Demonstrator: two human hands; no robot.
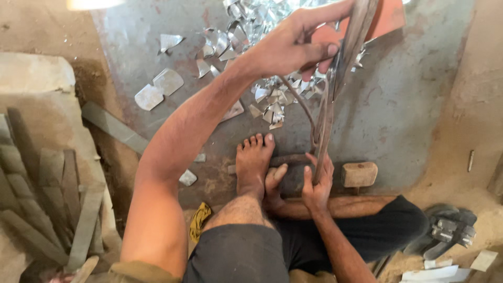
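left of the long metal strip (335, 78) lie grey flat bars (52, 199) and shiny offcuts (157, 89) on the floor (408, 105). my left hand (293, 44) has its grip closed round the strip's upper part. my right hand (317, 183) pinches its lower end beside my foot (252, 162). right of the strip sits a wooden block (359, 174).

This is a rough metalworking workshop, run at floor level. A worn steel sheet (414, 105) lies on the dirt floor (471, 157), strewn with shiny offcuts of cut sheet metal (264, 99), and flat grey metal bars (78, 209) are stacked against a stone block (36, 89) at the left. A barefoot person sits on the ground among them, beside a small wooden block (359, 173).
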